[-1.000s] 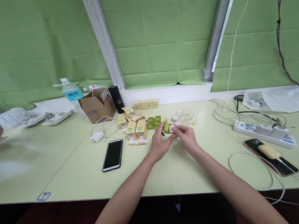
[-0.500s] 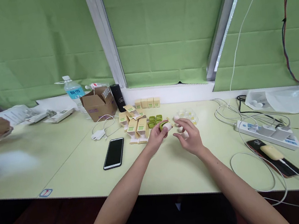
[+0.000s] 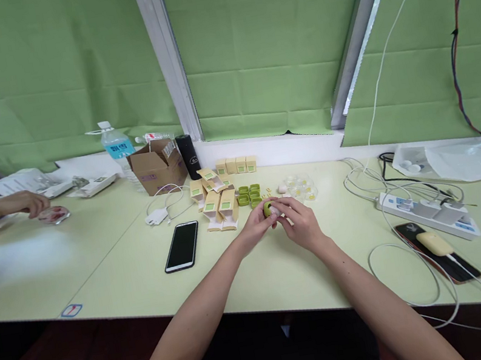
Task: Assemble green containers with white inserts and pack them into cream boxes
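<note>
Fingers of left hand [image 3: 256,231], right hand [image 3: 302,226] pinch 1 green cap [image 3: 267,208]; 4 boxes [image 3: 235,165] upright, 1 phone [image 3: 182,246].

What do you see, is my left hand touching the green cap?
Touching. In the head view, fingers of the left hand pinch the green cap, no gap.

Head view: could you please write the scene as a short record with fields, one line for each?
left hand: pinches green piece from its left side
right hand: grips the same green piece from its right side
behind the hands: green parts, small boxes, clear parts
left of the hands: phone, screen up
right side: power strip
far left: another person's hand
surface: pale green table
</note>
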A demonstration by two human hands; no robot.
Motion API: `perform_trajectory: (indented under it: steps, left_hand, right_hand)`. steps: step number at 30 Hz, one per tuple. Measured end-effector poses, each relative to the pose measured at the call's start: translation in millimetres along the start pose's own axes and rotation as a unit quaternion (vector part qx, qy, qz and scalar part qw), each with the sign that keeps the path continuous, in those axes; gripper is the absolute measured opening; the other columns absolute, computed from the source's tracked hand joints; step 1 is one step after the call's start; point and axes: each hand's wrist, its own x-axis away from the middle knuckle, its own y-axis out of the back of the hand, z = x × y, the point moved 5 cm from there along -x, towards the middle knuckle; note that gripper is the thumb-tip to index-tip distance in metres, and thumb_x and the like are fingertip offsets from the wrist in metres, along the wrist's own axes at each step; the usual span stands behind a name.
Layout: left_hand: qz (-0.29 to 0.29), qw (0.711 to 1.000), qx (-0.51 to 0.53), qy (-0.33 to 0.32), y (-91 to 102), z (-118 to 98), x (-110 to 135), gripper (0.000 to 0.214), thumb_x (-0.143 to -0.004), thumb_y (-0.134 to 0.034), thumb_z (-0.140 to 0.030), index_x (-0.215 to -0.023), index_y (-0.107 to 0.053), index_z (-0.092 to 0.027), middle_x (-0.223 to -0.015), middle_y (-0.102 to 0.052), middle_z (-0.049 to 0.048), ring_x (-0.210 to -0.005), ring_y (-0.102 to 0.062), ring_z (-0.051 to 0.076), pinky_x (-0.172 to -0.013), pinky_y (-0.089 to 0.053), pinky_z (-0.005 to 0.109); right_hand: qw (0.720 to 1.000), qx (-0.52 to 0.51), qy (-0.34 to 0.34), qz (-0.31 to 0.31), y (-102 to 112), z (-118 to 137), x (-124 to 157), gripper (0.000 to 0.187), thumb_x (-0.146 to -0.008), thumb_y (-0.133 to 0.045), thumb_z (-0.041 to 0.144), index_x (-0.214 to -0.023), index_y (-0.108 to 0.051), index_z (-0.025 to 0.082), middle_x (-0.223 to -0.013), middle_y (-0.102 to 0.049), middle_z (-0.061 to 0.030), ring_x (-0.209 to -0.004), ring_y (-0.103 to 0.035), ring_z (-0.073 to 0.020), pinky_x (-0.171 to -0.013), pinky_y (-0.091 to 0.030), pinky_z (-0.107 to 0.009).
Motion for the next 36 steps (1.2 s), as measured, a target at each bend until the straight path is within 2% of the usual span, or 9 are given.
perform_trajectory:
  steps: [4,9,13,15,17,22,29,36]
  left_hand:
    - [-0.005,1.000,-0.028,-0.009,0.0,2.9,-1.6,0.067,-0.079,-0.079,-0.055,-0.132,-0.057,-0.020,-0.096,-0.062,0.0056,-0.072,-0.052,0.012,-0.068,-0.044,0.028]
    - [-0.014,0.999,-0.044,-0.023,-1.5,4.5,-0.7,0.065,-0.085,-0.074,-0.053,-0.135,-0.052,-0.018,-0.091,-0.061,0.0031,-0.076,-0.054,0.012,-0.071,-0.044,0.026]
    - [-0.020,0.996,-0.065,-0.059,-6.0,-0.3,1.6,0.061,-0.088,-0.071,-0.052,-0.134,-0.051,-0.018,-0.112,-0.064,0.0094,-0.099,-0.061,0.018,-0.087,-0.050,0.031]
    - [-0.022,0.995,-0.071,-0.074,-7.7,-2.0,2.5,0.060,-0.089,-0.069,-0.052,-0.135,-0.051,-0.019,-0.125,-0.062,0.0127,-0.114,-0.060,0.022,-0.098,-0.049,0.035]
    - [-0.026,0.994,-0.075,-0.077,-7.9,-2.0,2.7,0.060,-0.090,-0.068,-0.052,-0.137,-0.050,-0.019,-0.133,-0.059,0.0143,-0.122,-0.058,0.025,-0.102,-0.048,0.037]
    - [-0.046,0.992,-0.082,-0.080,-3.0,-1.1,1.9,0.062,-0.092,-0.064,-0.055,-0.139,-0.048,-0.018,-0.127,-0.062,0.0142,-0.112,-0.062,0.023,-0.098,-0.050,0.036]
    - [-0.001,0.996,-0.055,-0.074,-5.8,-3.8,3.2,0.059,-0.092,-0.068,-0.048,-0.140,-0.049,-0.019,-0.123,-0.064,0.0134,-0.110,-0.063,0.022,-0.099,-0.049,0.036]
    - [-0.038,0.993,-0.079,-0.081,-4.6,-5.3,2.4,0.056,-0.091,-0.068,-0.050,-0.134,-0.055,-0.017,-0.113,-0.067,0.0111,-0.105,-0.063,0.022,-0.098,-0.050,0.037]
  right_hand:
    - [0.998,0.058,0.009,0.000,-0.5,2.9,-0.2,0.033,-0.101,-0.044,0.019,-0.125,-0.068,0.021,-0.116,-0.071,-0.0133,-0.103,-0.068,-0.0208,-0.077,-0.058,-0.029]
    - [0.988,0.114,0.079,-0.062,1.0,8.5,0.7,0.030,-0.100,-0.048,0.014,-0.123,-0.067,0.017,-0.107,-0.072,-0.0126,-0.092,-0.070,-0.0176,-0.067,-0.053,-0.025]
    - [0.981,0.119,0.117,-0.102,0.7,10.2,2.7,0.034,-0.098,-0.052,0.010,-0.129,-0.062,0.017,-0.106,-0.072,-0.0120,-0.087,-0.070,-0.0163,-0.064,-0.053,-0.024]
    - [0.981,0.102,0.118,-0.111,0.9,9.8,3.0,0.039,-0.098,-0.051,0.009,-0.135,-0.059,0.019,-0.110,-0.071,-0.0128,-0.092,-0.070,-0.0177,-0.069,-0.057,-0.025]
    - [0.985,0.068,0.117,-0.111,1.4,9.2,2.8,0.043,-0.099,-0.050,0.010,-0.140,-0.055,0.021,-0.116,-0.069,-0.0145,-0.103,-0.069,-0.0205,-0.077,-0.061,-0.029]
    - [0.988,-0.011,0.112,-0.103,3.5,6.7,2.1,0.050,-0.097,-0.056,0.014,-0.146,-0.049,0.019,-0.122,-0.066,-0.0181,-0.117,-0.065,-0.0266,-0.091,-0.062,-0.040]
    - [0.987,0.023,0.124,-0.099,0.5,6.2,3.6,0.042,-0.100,-0.047,0.013,-0.141,-0.054,0.018,-0.116,-0.066,-0.0174,-0.107,-0.068,-0.0240,-0.083,-0.063,-0.036]
    - [0.987,0.060,0.117,-0.095,-1.8,8.6,2.5,0.042,-0.102,-0.046,0.015,-0.143,-0.051,0.016,-0.114,-0.066,-0.0181,-0.103,-0.068,-0.0241,-0.079,-0.062,-0.033]
